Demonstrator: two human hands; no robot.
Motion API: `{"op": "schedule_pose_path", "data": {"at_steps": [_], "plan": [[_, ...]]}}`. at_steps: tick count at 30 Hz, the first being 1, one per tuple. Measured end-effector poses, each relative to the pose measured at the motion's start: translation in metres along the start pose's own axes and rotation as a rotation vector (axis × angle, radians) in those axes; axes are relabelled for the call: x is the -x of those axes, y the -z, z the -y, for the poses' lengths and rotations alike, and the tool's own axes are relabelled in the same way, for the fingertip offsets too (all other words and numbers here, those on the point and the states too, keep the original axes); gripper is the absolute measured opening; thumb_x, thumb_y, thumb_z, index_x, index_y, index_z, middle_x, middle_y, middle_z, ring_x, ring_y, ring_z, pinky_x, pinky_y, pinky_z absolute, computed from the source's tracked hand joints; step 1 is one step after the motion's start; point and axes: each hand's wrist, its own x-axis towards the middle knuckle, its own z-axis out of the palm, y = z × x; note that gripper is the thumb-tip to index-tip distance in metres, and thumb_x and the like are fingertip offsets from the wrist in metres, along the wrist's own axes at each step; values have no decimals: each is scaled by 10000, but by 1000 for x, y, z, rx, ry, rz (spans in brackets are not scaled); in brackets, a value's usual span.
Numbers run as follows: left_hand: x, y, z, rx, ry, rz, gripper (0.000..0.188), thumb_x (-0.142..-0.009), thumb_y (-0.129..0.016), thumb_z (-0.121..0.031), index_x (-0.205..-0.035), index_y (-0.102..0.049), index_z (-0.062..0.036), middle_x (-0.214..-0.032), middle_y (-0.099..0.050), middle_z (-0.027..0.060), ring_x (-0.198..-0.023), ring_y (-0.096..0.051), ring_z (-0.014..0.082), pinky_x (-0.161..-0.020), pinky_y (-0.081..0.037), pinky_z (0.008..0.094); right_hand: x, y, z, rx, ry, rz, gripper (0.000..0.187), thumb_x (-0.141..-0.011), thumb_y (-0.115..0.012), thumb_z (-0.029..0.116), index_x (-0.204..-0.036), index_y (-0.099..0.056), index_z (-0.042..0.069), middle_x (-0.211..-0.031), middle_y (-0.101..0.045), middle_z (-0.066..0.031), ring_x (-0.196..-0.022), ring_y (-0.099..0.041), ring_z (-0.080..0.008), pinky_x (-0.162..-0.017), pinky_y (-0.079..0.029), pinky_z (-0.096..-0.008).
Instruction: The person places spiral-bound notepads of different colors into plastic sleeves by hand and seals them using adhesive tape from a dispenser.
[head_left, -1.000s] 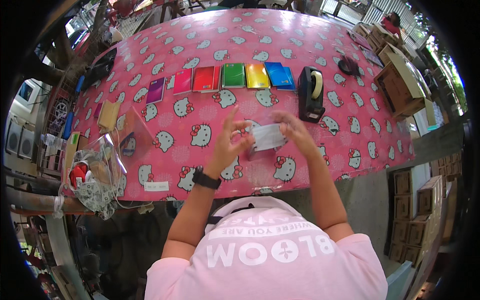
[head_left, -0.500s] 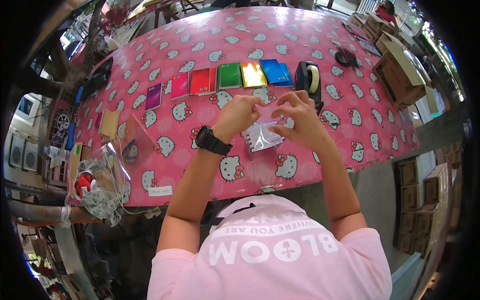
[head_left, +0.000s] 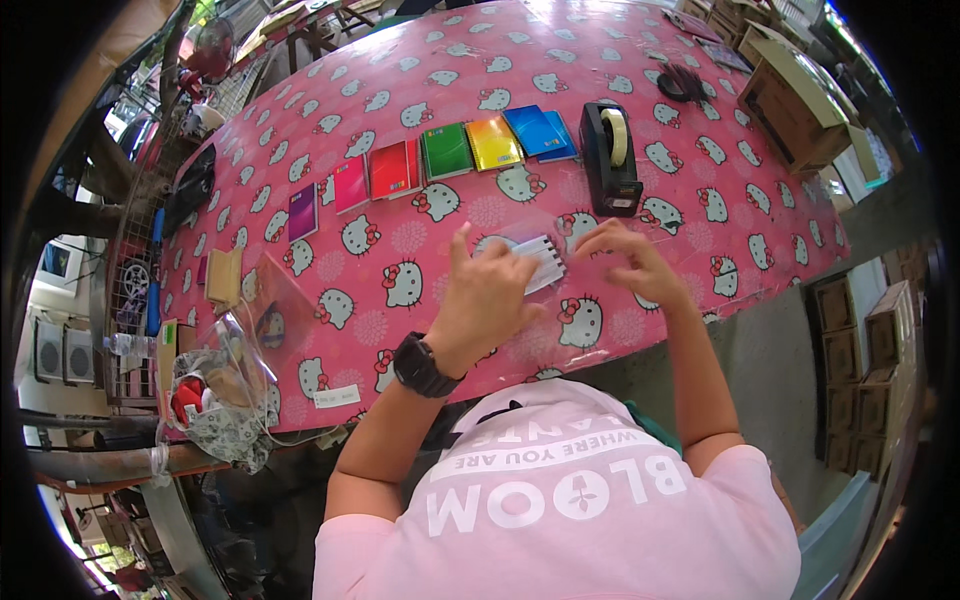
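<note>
Eight bright notebooks in a row, one small white pad between two hands

On the counter [head_left: 355, 285], counting from the left: one purple notebook [head_left: 303, 212], one pink notebook [head_left: 350, 185], what look like two overlapping red notebooks [head_left: 389, 169], one green notebook [head_left: 446, 151], one yellow notebook [head_left: 495, 143] and two overlapping blue notebooks [head_left: 530, 132]. One black tape dispenser [head_left: 611, 190] stands just right of them, carrying a single roll.

Nearer the person lies one white spiral pad [head_left: 545, 268], partly under the left hand [head_left: 490, 288]. That hand has its fingers bent over the pad — whether they grip or merely rest, I cannot tell. The right hand [head_left: 642, 268] is just to the pad's right, fingers loosely curved and parted from the thumb, with nothing visible in its hold. One black watch [head_left: 424, 366] circles the left wrist.

The counter wears a glossy pink cover printed with white cat faces. At its left end sits a clear bag [head_left: 225, 385] of mixed items; at its right, an open cardboard box [head_left: 790, 115]. Beyond — a grey floor [head_left: 750, 385], stacked brown cartons [head_left: 865, 365] and one red fan [head_left: 208, 50].
</note>
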Motion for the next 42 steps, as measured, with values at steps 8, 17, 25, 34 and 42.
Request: {"op": "schedule_pose_path", "data": {"at_steps": [8,17,25,34,42], "plan": [[56,-14,20,391,198,-494,139,-712,-607,-46,-846,-631,-75,-839,-621,40,-899,-563,240,-946,-325,447,-14,-26,-9,88,80,74,515,-511,-511,-14,-977,-670,137,-1155,-583,16,-1119,-401,-241,-1034,-221,-398],[78,-57,22,310,137,-97,618,-661,-485,26,-1263,-487,-109,-1368,-402,67,-1305,-248,343,-1037,-228,468,-20,-24,-7,389,115,330,596,-521,-634,-29,-1045,-672,255,-1386,-403,63,-1343,-169,-326,-1066,-139,-515],[57,-53,32,216,31,140,739,-582,-523,57,-1289,-447,-145,-1420,-326,41,-1350,-146,373,-1049,-136,573,-40,-18,-5,335,127,521,494,-615,-677,86,-1095,-642,198,-1416,-368,-8,-1342,-212,-318,-1058,-193,-514],[53,-64,17,156,140,58,695,-627,-551,34,-1270,-469,-218,-1388,-342,6,-1259,-292,355,-1015,-261,558,-75,-44,-51,-281,-407,-251,430,-883,-547,384,-1061,-544,-8,-1022,-614,-92,-975,-560,-142,-879,-401,-292],[51,-65,15,199,61,-12,725,-636,-536,53,-1291,-458,-248,-1394,-335,45,-1261,-291,381,-979,-322,520,-41,79,-143,329,-689,-769,349,-794,-612,397,-872,-680,64,-827,-654,-90,-986,-521,-268,-884,-351,-449]]}}
